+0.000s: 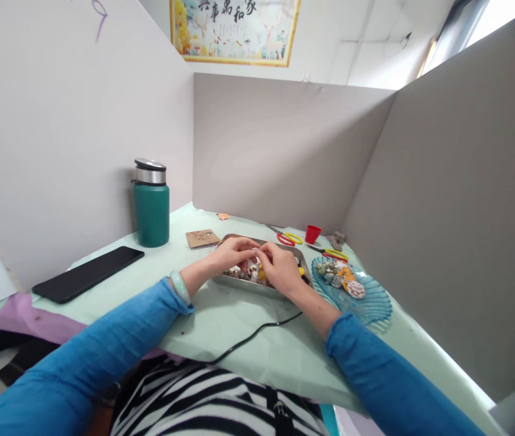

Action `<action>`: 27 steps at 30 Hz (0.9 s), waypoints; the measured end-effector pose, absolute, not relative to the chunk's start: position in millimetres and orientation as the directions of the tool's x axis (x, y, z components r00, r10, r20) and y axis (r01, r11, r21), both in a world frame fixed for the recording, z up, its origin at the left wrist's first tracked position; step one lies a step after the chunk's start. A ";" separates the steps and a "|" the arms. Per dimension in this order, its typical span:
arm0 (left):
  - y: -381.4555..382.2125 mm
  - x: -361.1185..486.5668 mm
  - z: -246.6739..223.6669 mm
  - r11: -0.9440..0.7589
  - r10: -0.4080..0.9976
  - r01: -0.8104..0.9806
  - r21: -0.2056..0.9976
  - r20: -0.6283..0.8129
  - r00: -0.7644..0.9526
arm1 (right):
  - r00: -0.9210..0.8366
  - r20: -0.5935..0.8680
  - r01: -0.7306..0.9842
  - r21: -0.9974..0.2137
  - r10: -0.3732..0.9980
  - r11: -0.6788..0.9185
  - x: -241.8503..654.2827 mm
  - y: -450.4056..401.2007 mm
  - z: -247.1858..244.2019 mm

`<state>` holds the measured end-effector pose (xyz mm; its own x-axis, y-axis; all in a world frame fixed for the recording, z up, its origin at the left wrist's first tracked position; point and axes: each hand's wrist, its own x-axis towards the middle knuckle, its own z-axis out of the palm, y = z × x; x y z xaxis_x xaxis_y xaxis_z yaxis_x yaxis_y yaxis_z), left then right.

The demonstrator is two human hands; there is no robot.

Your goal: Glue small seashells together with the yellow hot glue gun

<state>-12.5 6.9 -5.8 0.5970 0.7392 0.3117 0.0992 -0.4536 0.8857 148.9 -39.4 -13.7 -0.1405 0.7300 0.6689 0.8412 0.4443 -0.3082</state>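
Note:
Over a shallow metal tray (243,283) my left hand (234,253) and my right hand (279,266) meet at the fingertips. Both have their fingers pinched together around something too small to make out. Beneath them the tray holds several small white, yellow and black pieces (253,272), partly covered by my hands. Just right of the tray is a blue scalloped glass plate (375,303), bearing several round patterned pieces (352,286) in orange, white and green.
Behind the tray lie scissors (288,238) with red and yellow handles, another pair (332,254) and a red cup (312,234). A brown card (203,238), green bottle (151,209) and black phone-like slab (89,274) stand left. A black cable (257,331) crosses the front. Grey partitions (284,145) enclose the table.

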 end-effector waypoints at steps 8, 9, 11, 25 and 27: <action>4.5 -11.2 -4.6 -0.448 0.756 0.102 0.888 0.316 0.574 | -0.122 0.663 0.836 -0.333 0.738 0.437 147.8 -42.6 -11.9; 4.5 -11.2 -4.5 -0.450 0.755 0.098 0.888 0.320 0.573 | -0.126 0.661 0.829 -0.340 0.740 0.445 148.0 -42.4 -11.8; 4.7 -11.2 -4.6 -0.455 0.751 0.086 0.887 0.330 0.572 | -0.136 0.656 0.811 -0.357 0.742 0.464 148.5 -41.9 -11.8; 8.2 -12.8 -7.2 -0.448 0.750 0.092 0.890 0.317 0.580 | -0.114 0.634 0.774 -0.426 0.765 0.469 148.7 -40.3 -10.5; 8.2 -13.0 -7.2 -0.454 0.749 0.097 0.886 0.320 0.581 | -0.116 0.637 0.777 -0.420 0.762 0.469 148.9 -39.5 -11.7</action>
